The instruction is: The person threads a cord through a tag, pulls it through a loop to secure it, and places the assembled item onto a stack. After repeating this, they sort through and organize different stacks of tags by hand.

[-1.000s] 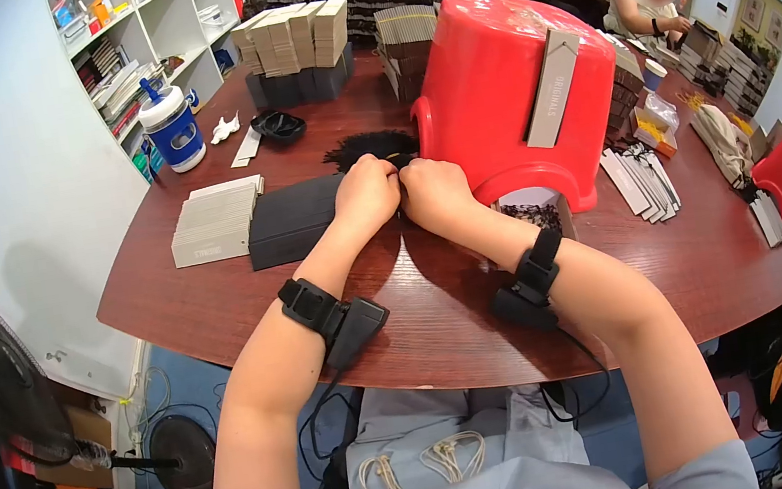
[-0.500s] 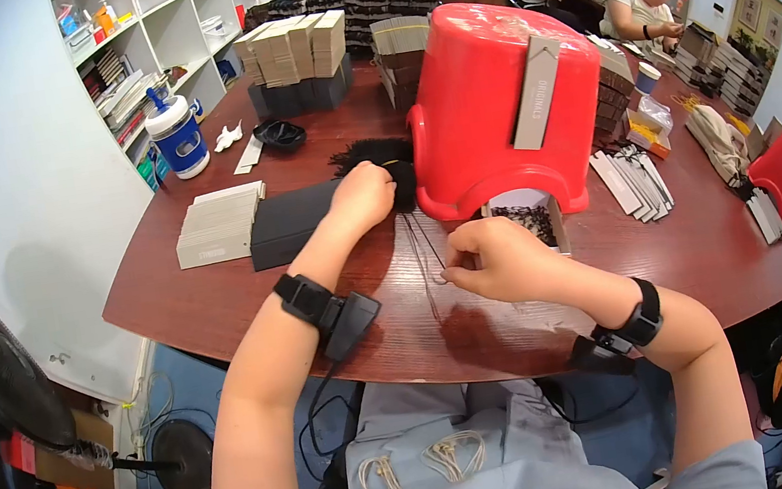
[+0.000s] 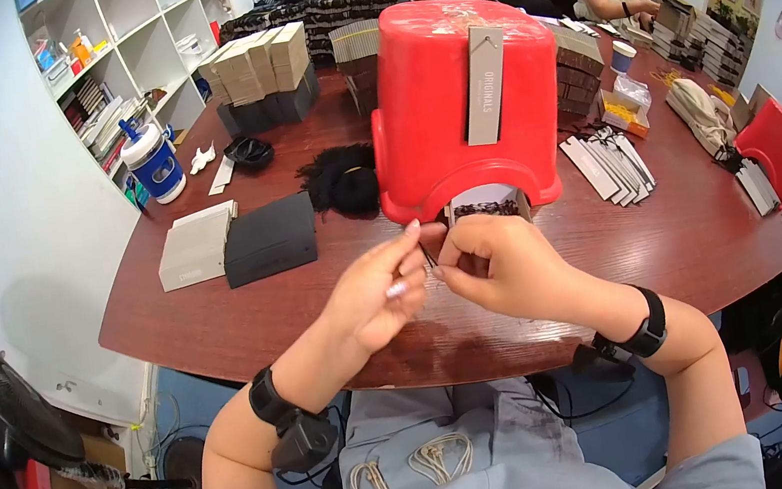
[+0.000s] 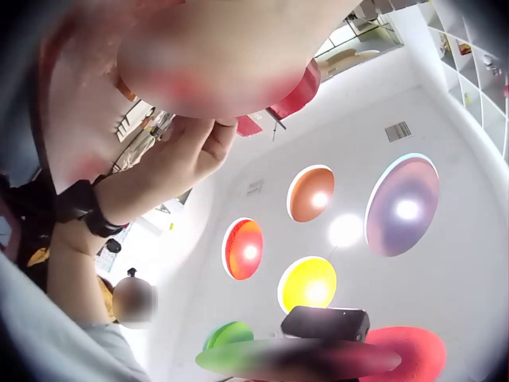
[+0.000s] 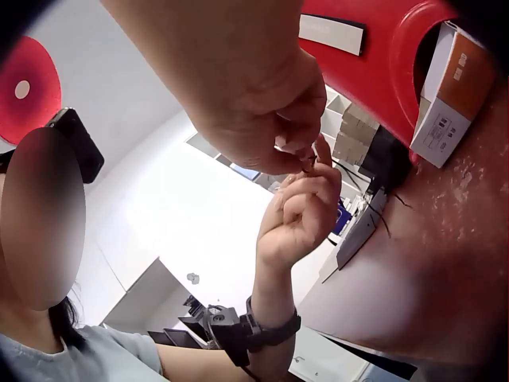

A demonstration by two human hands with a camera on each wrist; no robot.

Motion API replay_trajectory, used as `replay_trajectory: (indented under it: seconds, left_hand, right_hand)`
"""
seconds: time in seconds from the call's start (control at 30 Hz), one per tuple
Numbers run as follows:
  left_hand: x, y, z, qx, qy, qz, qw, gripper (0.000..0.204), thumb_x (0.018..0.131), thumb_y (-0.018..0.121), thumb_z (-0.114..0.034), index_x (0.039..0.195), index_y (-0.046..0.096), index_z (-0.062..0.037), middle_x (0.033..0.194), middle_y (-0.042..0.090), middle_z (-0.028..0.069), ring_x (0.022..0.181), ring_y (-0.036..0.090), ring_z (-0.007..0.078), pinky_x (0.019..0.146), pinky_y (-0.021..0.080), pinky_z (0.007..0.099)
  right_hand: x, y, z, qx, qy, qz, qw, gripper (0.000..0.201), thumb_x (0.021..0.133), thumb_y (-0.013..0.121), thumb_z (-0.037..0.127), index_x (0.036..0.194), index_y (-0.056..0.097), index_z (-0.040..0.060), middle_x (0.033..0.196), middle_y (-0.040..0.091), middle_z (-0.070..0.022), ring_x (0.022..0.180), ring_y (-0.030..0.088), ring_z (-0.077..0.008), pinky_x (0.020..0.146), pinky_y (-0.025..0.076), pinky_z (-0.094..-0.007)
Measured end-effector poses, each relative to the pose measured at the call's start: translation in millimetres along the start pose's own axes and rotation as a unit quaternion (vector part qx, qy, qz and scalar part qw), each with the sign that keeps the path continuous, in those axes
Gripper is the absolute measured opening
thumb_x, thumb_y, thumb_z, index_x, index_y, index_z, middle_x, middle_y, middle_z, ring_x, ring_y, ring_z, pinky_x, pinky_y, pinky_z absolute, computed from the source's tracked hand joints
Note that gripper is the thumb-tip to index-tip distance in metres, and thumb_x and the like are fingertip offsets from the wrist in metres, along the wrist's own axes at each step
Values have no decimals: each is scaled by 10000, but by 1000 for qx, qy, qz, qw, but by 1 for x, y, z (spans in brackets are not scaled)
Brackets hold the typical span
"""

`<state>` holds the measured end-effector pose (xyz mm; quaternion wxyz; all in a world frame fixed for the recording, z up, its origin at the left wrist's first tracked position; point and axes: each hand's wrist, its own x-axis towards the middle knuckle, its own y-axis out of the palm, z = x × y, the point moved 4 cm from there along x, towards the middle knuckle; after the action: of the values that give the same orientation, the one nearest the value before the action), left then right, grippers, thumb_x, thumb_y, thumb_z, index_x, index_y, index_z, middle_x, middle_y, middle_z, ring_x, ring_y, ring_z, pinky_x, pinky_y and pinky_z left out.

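Observation:
Over the front of the table, my left hand (image 3: pixel 383 291) and right hand (image 3: pixel 506 268) meet with fingertips close together. Between them runs a short stretch of thin black cord (image 3: pixel 429 257), pinched by both hands. The right wrist view shows the right hand (image 5: pixel 270 119) above the left (image 5: pixel 298 211), with thin dark strands trailing beyond; the fingers hide most of the cord. A bundle of black cords (image 3: pixel 347 185) lies just past my left hand. Behind the hands stands a red plastic stool (image 3: pixel 425 67) with a grey "ORIGINALS" tag (image 3: pixel 486 89) leaning on it.
An open box (image 3: pixel 518 202) of small dark pieces sits under the stool's arch. To the left lie a row of grey tags (image 3: pixel 199 248) and a black block (image 3: pixel 269 242). Loose tags (image 3: pixel 609 166) are spread right of the stool. A blue-white jug (image 3: pixel 154 169) stands farther back.
Both hands were together by the cord bundle; the right hand drew back toward me with a cord, then the left left the bundle and joined it. The head view has shifted slightly.

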<state>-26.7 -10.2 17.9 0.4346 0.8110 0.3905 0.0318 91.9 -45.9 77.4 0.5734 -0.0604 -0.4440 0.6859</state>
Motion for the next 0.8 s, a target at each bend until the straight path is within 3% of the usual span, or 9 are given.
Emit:
replay_trajectory:
  seconds: [0.07, 0.23, 0.3, 0.4, 0.47, 0.57, 0.63, 0.73, 0.8]
  left_hand:
    - [10, 1, -16, -31, 61, -15, 998, 208, 864, 450, -202, 962, 479, -22, 534, 338, -50, 389, 290, 15, 354, 232, 145]
    - [28, 7, -46, 69, 174, -55, 981, 254, 846, 483, -193, 1024, 486, -12, 559, 328, -54, 440, 298, 10, 382, 244, 143]
    - [31, 14, -53, 169, 243, -62, 953, 259, 834, 504, -206, 1007, 528, -15, 652, 442, -43, 477, 337, 11, 399, 258, 142]
    - [37, 29, -48, 219, 262, -76, 937, 249, 835, 502, -204, 992, 552, -19, 823, 535, -10, 533, 409, 15, 415, 277, 135]
    - [39, 35, -45, 198, 253, -28, 947, 248, 838, 495, -196, 997, 546, -12, 887, 569, 27, 560, 461, 25, 421, 291, 129]
    - [44, 39, -39, 205, 230, 0, 951, 255, 847, 477, -190, 996, 543, 6, 671, 546, 1, 490, 451, 36, 394, 298, 147]
    - [46, 32, -38, 241, 229, -6, 943, 257, 853, 466, -189, 995, 545, 10, 631, 510, -14, 479, 437, 34, 392, 297, 150]
    - [46, 29, -36, 331, 241, -28, 912, 253, 868, 428, -173, 987, 557, 10, 532, 391, -51, 452, 370, 17, 391, 274, 159]
    - [48, 25, -35, 435, 268, -46, 859, 241, 873, 409, -152, 965, 566, 6, 509, 362, -59, 437, 323, 9, 389, 243, 163]
  right_hand:
    - [-6, -2, 0, -10, 12, 18, 1000, 72, 666, 557, 77, 662, 513, 21, 640, 516, -98, 582, 548, -237, 512, 421, -326]
    - [-26, -8, -11, -26, 36, 38, 998, 64, 676, 555, 78, 662, 512, 33, 641, 521, -83, 578, 547, -240, 512, 423, -330]
    - [-30, -9, -18, -31, 49, 39, 998, 66, 677, 556, 80, 665, 512, 33, 643, 522, -84, 583, 549, -242, 513, 423, -332]
    - [-33, -8, -29, -40, 68, 42, 996, 65, 677, 558, 80, 667, 514, 32, 645, 527, -87, 589, 551, -245, 515, 425, -336]
    - [-33, -6, -38, -44, 73, 45, 995, 63, 677, 557, 78, 665, 516, 32, 644, 531, -89, 590, 551, -246, 515, 425, -338]
    - [-31, -7, -49, -48, 48, 63, 996, 65, 701, 594, 80, 706, 568, 21, 633, 537, -78, 514, 528, -171, 475, 413, -267]
    - [-23, -13, -59, 25, 87, 105, 990, 86, 686, 576, 104, 726, 586, 29, 690, 569, -107, 619, 558, -257, 535, 436, -336]
    - [-3, -35, -82, -116, 74, -6, 990, 98, 687, 609, 93, 759, 604, 27, 669, 562, -92, 555, 555, -177, 515, 433, -269]
    - [-1, -31, -105, -247, 73, 6, 966, 144, 701, 578, 198, 773, 609, 77, 735, 579, -91, 687, 569, -255, 603, 452, -348]
